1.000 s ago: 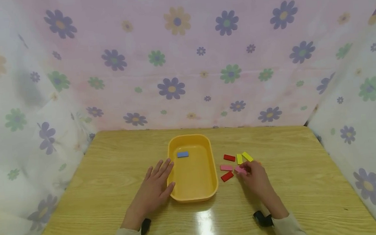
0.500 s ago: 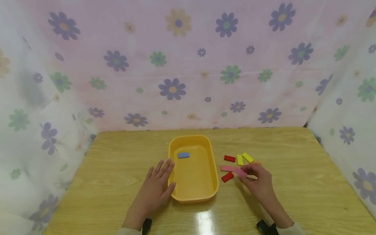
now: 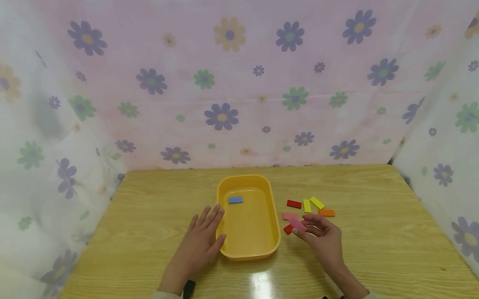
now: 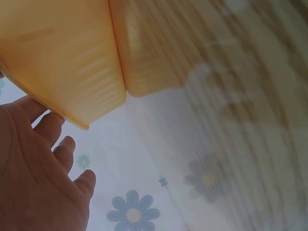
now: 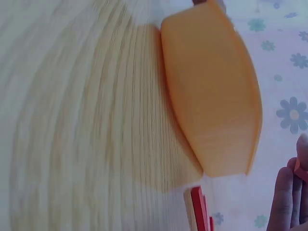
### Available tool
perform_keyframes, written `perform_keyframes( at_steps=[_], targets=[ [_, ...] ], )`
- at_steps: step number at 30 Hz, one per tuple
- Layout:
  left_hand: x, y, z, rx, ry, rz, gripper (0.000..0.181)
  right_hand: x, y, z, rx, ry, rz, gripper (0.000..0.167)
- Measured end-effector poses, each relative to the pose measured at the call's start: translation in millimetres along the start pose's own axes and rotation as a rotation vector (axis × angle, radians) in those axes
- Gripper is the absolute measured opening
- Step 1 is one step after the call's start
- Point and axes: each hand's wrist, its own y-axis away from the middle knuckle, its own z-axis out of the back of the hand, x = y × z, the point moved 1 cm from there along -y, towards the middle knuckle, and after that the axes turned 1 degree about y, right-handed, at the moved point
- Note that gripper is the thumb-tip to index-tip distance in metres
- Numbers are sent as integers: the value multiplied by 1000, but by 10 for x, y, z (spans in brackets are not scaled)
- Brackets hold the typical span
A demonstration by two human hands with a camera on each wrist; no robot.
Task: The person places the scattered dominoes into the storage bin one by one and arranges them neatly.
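My right hand (image 3: pixel 326 241) pinches a pink block (image 3: pixel 297 223) between thumb and fingers, raised a little above the table, right of the yellow tray (image 3: pixel 251 256). In the right wrist view only part of that hand (image 5: pixel 288 197) shows at the lower right edge. My left hand (image 3: pixel 198 242) rests on the tray's left rim with its fingers extended; in the left wrist view its fingertips (image 4: pixel 55 125) touch the rim. One blue block (image 3: pixel 235 200) lies inside the tray, towards its far end. The held block partly covers another pink block (image 3: pixel 287 216) and a red block (image 3: pixel 288 229).
Right of the tray lie another red block (image 3: pixel 294 204), two yellow blocks (image 3: pixel 307 205) and an orange block (image 3: pixel 326 213). The wooden table (image 3: pixel 163 192) meets a flowered cloth (image 3: pixel 248 88) at the back and both sides.
My right hand has lifted the pink block from the table and carried it slightly left towards the tray. The orange block has come into full view. My left hand stays on the rim.
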Motion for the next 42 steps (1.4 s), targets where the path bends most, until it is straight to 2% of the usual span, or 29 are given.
perform_keyframes(
  at_steps=[4,9,14,21,25,34,42],
  targets=[
    [-13,13,-19,12,25,7,64,9,60,-67,10,-29,-41,39],
    [-10,23,-29,11,17,15,64,31,90,-148,98,-104,-46,42],
    [-14,25,-14,-1,10,13,63,52,93,-216,158,-107,-57,44],
    [-31,27,9,0,0,14,63,123,73,-317,176,-124,-80,44],
    [-29,28,9,1,-13,9,63,180,7,-392,196,-101,-73,44],
    [-12,10,19,-23,-24,-2,63,393,-227,-535,299,15,32,32],
    [-19,11,6,-14,-11,4,63,560,-489,-766,256,124,66,31]
  ],
)
